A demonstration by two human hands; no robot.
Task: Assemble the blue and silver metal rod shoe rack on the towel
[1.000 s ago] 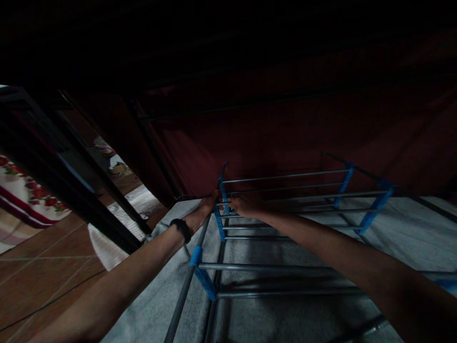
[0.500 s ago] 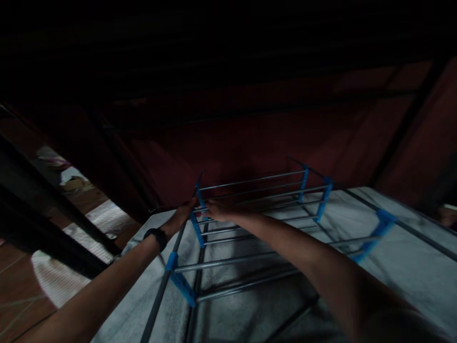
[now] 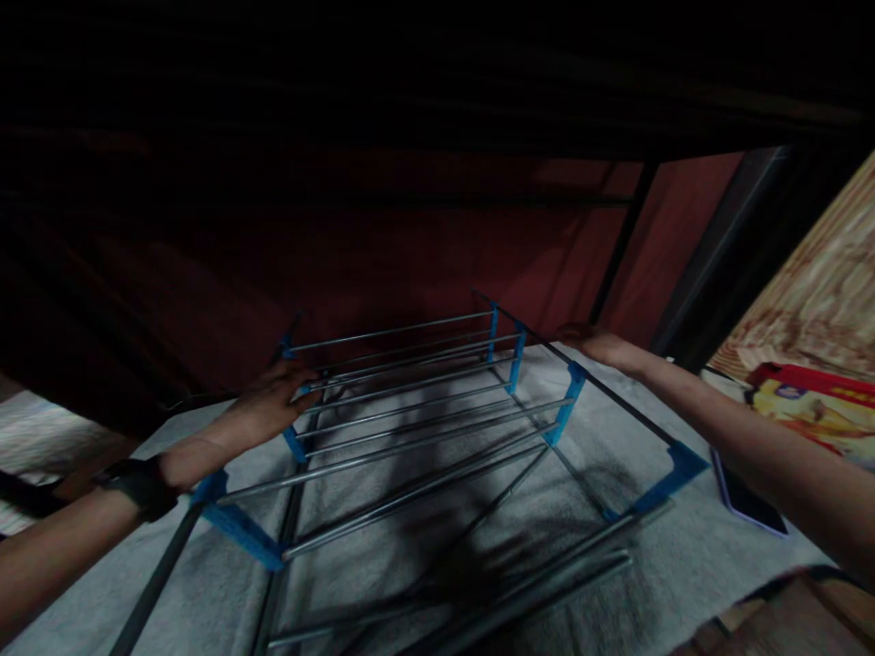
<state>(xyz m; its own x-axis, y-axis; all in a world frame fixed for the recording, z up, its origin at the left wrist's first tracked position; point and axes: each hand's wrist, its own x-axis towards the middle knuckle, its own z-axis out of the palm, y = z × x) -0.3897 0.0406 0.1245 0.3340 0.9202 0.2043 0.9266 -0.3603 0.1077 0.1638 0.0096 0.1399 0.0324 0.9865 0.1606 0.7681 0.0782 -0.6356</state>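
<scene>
Dim light, head view. A rack [image 3: 410, 401] of metal rods and blue plastic connectors is lying flat on a grey cloth [image 3: 684, 565] under a dark overhanging frame, with a red panel [image 3: 424, 264] standing behind it. Its long side rails are running away from the person, and the thin cross rods are spanning left to right between them.

The left hand [image 3: 273, 405] is resting on the left rail near the far end, just beside a blue connector [image 3: 293, 444]. Its fingers [image 3: 301, 378] are curling loosely over the topmost rod ends. Whether they are actually clamping a rod or only lying on it, I cannot tell, as the frame is too dark there. A dark band is sitting on that wrist [image 3: 140, 483].

The right hand [image 3: 594, 344] is reaching to the far end of the right rail [image 3: 615, 396]. It is touching the rail or hovering right on it. The fingers are pointing toward the red panel and are hidden in shadow, so their spread cannot be told.

Relation that matters: the rack is lying between the two hands, one hand at each long rail, both near the far end. The long axis is pointing away from the body, so both arms are stretched well forward. Neither hand is clearly nearer than the other.

A phone [image 3: 745, 497] is lying on the cloth just right of the rack, under the right forearm. A colourful printed cloth [image 3: 813, 410] is showing at far right.
</scene>
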